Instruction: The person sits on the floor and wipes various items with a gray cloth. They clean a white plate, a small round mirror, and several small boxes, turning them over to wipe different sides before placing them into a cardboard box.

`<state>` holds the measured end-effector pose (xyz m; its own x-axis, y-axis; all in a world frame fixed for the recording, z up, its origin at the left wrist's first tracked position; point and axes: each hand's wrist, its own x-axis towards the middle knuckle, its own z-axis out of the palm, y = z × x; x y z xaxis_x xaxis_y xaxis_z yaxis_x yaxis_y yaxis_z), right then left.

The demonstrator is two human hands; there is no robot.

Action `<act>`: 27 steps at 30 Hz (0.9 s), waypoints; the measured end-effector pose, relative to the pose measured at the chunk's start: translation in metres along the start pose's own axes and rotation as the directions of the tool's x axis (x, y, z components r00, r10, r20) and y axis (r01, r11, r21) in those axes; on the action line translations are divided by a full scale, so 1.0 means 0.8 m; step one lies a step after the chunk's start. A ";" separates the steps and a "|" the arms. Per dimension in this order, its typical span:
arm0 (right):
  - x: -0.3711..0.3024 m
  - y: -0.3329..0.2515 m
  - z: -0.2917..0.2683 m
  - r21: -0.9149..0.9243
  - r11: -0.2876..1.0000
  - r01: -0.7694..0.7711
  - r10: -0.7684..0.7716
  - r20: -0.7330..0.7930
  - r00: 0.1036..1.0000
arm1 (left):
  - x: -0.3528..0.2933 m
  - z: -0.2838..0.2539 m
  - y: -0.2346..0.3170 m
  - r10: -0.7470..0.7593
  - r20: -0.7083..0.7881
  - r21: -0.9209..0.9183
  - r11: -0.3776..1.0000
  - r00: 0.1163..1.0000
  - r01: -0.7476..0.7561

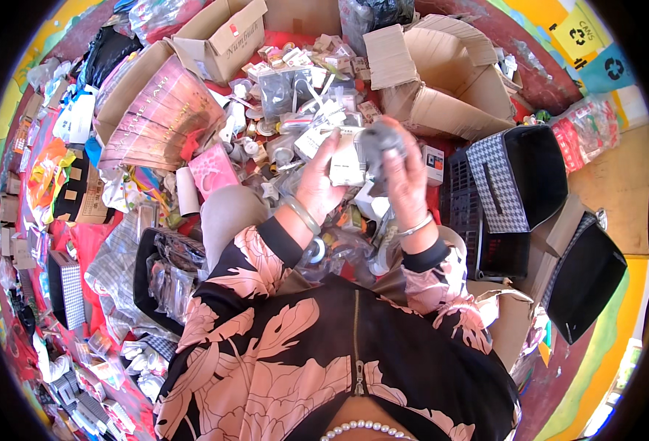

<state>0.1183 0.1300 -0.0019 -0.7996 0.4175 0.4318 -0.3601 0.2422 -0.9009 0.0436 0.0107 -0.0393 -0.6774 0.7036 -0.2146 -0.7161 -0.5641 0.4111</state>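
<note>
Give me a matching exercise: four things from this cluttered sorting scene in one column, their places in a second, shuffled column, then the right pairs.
Things:
1. small grey item
2. white carton
3. houndstooth box
4. pink-striped flat box

Places:
A. open, to the person's right of the hands
B. at the left hand fingertips
C. held up in the right hand
D. lying to the person's left, by an open cardboard box

Pairs: 1-C, 2-B, 3-A, 4-D
</note>
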 end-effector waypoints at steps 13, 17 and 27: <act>0.013 0.039 -0.055 0.515 0.770 -0.376 0.454 -0.029 0.890 | -0.001 0.005 0.024 0.136 0.058 -0.141 0.982 0.989 -0.126; -0.016 0.008 -0.034 0.036 0.803 -0.594 0.551 0.334 0.765 | 0.007 -0.009 0.018 0.257 0.008 -0.006 0.966 0.966 -0.257; -0.028 0.000 -0.075 0.569 0.483 -0.666 0.758 0.110 0.643 | 0.012 -0.010 -0.009 0.281 0.023 0.417 0.870 0.959 -0.265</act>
<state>0.1649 0.1736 -0.0090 -0.8400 0.3555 -0.4098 0.0856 -0.6592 -0.7471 0.0407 0.0183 -0.0515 -0.8472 0.5267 -0.0698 -0.3733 -0.4967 0.7836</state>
